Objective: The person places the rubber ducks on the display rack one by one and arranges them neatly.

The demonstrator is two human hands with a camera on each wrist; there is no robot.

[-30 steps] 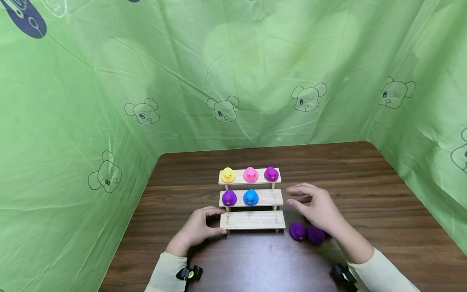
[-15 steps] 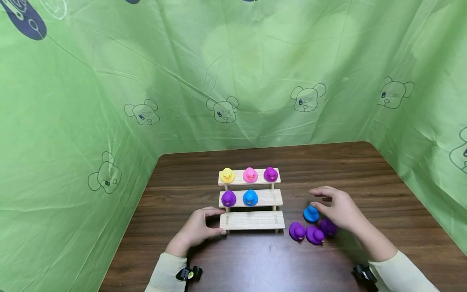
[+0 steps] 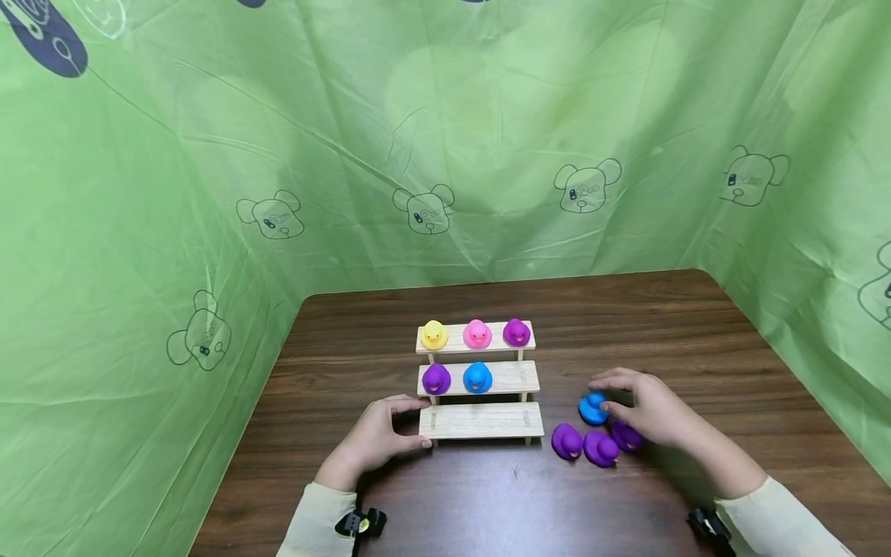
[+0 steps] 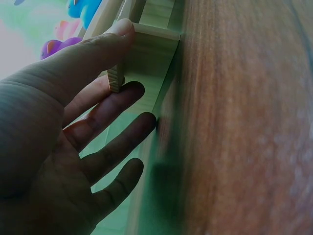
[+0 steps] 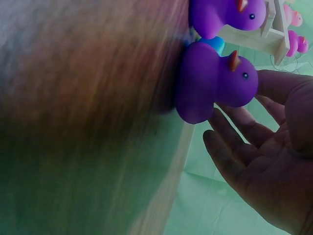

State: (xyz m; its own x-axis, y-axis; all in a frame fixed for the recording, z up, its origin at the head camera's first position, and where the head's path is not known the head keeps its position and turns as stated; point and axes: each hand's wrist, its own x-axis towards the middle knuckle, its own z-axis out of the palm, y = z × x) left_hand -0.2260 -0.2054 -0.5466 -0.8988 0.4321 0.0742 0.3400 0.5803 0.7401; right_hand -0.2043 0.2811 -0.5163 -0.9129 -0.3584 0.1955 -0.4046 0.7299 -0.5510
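In the head view my left hand [image 3: 379,435] pinches the left end of the lowest step of a three-tier wooden display stand [image 3: 480,422]. In the left wrist view, the thumb lies on the step's front edge, with fingers behind it. My right hand [image 3: 643,402] is at a blue rubber duck [image 3: 592,408] on the table, thumb by its right side and fingertips behind it; a firm hold is not visible. Purple rubber ducks [image 3: 567,442] sit just in front, one [image 3: 626,435] under the hand. In the right wrist view a purple duck [image 5: 198,83] mostly hides the blue one.
On the top step stand yellow [image 3: 434,335], pink [image 3: 477,334] and purple [image 3: 517,333] ducks. The middle step bears a purple [image 3: 436,379] and a blue duck [image 3: 477,377] at its left and centre. Green cloth [image 3: 487,155] surrounds the brown wooden table [image 3: 348,340].
My right hand has moved right from beside the stand, uncovering the blue duck and purple ducks, then settled lower around the blue duck. The left hand stays at the stand.
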